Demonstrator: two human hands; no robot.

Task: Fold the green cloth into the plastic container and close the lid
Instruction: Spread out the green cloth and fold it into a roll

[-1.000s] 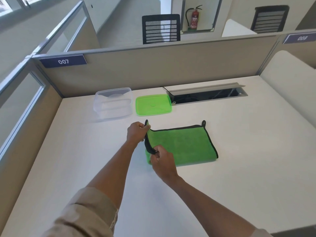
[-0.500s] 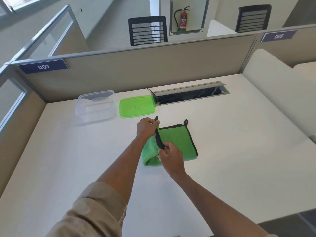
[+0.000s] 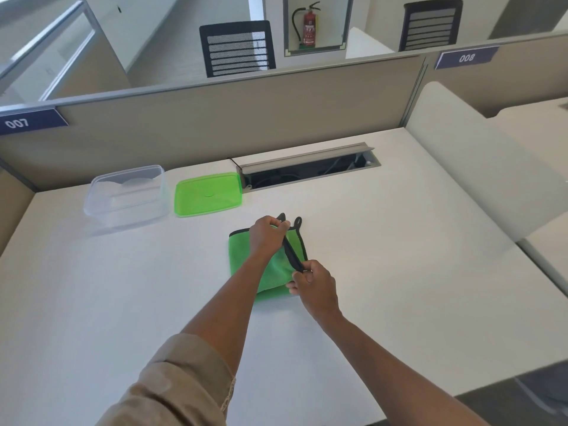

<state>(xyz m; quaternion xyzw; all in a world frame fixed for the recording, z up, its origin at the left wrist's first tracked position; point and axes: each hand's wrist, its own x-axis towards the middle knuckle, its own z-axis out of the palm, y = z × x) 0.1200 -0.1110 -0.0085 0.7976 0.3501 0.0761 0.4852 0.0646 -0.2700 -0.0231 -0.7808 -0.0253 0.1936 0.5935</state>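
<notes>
A green cloth with black trim lies folded on the white desk, its black edge lifted. My left hand pinches the far corner of that edge. My right hand pinches the near corner, so the trim runs taut between both hands. A clear plastic container stands open at the back left of the desk. Its green lid lies flat beside it on the right, apart from it.
An open cable tray is cut into the desk behind the cloth. Beige partitions wall the back and left. A second desk panel rises on the right. The desk's near edge is at the bottom right.
Both hands have carried the cloth's left edge over to the right, folding the cloth to about half its width. The edge now sits near the right trim.
</notes>
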